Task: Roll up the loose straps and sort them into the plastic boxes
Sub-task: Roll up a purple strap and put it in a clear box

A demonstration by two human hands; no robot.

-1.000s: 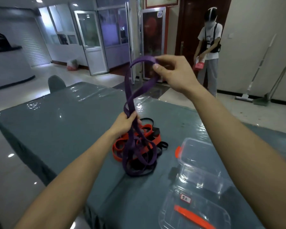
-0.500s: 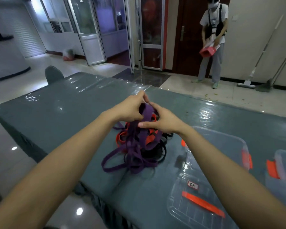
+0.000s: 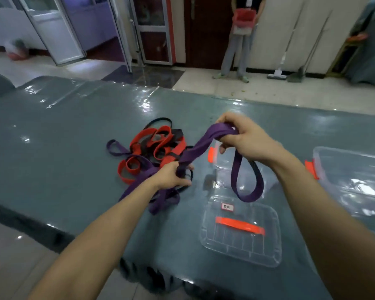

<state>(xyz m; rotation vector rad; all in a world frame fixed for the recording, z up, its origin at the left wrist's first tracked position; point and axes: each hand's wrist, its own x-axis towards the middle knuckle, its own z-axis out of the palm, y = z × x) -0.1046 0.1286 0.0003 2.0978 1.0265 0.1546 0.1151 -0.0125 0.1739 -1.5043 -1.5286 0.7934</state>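
Observation:
A purple strap [image 3: 200, 146] runs taut between my two hands above the table. My right hand [image 3: 244, 138] grips its upper end, and a loop of it hangs down over an open clear box [image 3: 225, 169]. My left hand [image 3: 173, 177] is closed on the strap lower down, at the edge of a tangled pile of red, black and purple straps [image 3: 152, 152]. A clear lid [image 3: 240, 231] with a red handle and a white label lies near the table's front edge. A second clear box [image 3: 353, 178] with a red clip stands at the right.
The grey table [image 3: 63, 135] has a glossy plastic cover; its front edge runs below my forearms. A person [image 3: 240, 37] holding a red dustpan stands by the far wall, with a mop and broom [image 3: 290, 68] leaning beside them. A chair back shows at the far left.
My hands were together on the pile half a second ago; now the right hand has drawn the purple strap up and to the right, over the box. The view has tilted down.

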